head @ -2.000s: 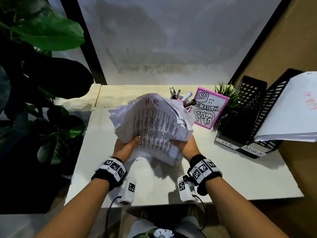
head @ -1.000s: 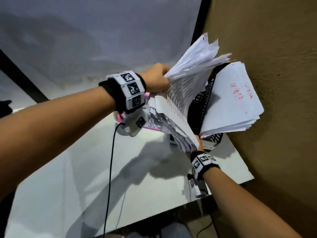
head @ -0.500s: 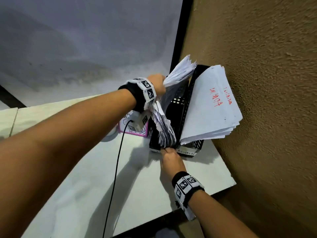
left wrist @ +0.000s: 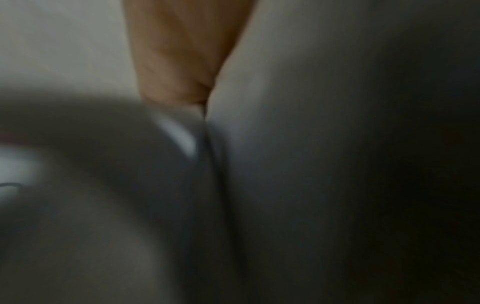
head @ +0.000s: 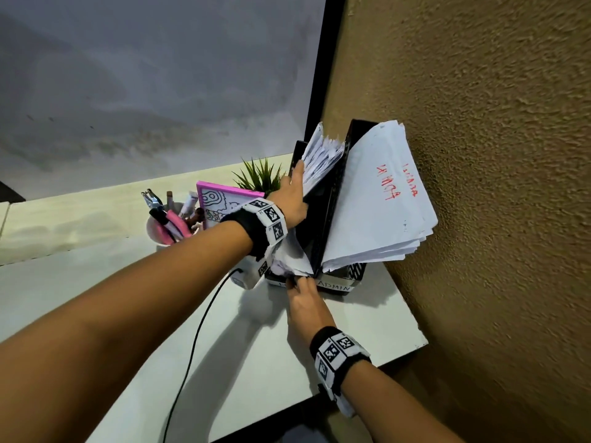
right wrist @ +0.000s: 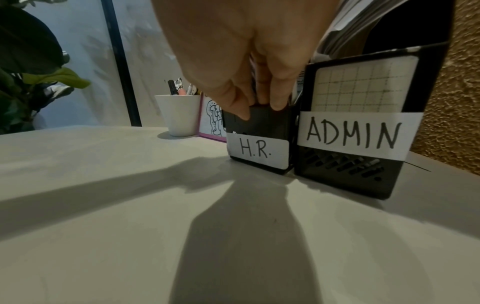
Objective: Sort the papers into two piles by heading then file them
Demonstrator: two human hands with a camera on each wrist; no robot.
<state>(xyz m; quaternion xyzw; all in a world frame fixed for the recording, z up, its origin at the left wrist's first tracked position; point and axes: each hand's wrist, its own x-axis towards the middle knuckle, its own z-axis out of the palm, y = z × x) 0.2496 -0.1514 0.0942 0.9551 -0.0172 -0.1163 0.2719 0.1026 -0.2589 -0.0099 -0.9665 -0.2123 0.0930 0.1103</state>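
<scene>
head overhead, right wrist low, sharing holders [right wrist: 337, 179]

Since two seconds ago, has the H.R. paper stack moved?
Yes: the stack went from left of the pink frame to its right, into the H.R. holder.

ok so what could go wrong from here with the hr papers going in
1. The HR stack bunches up at its lower corner, at the front of the H.R. holder, where the right hand grips the lip. Pushing harder could crease or jam sheets.
2. The ADMIN pile leans, fanned, out of the ADMIN holder right beside it. A knock might spill it.
</scene>
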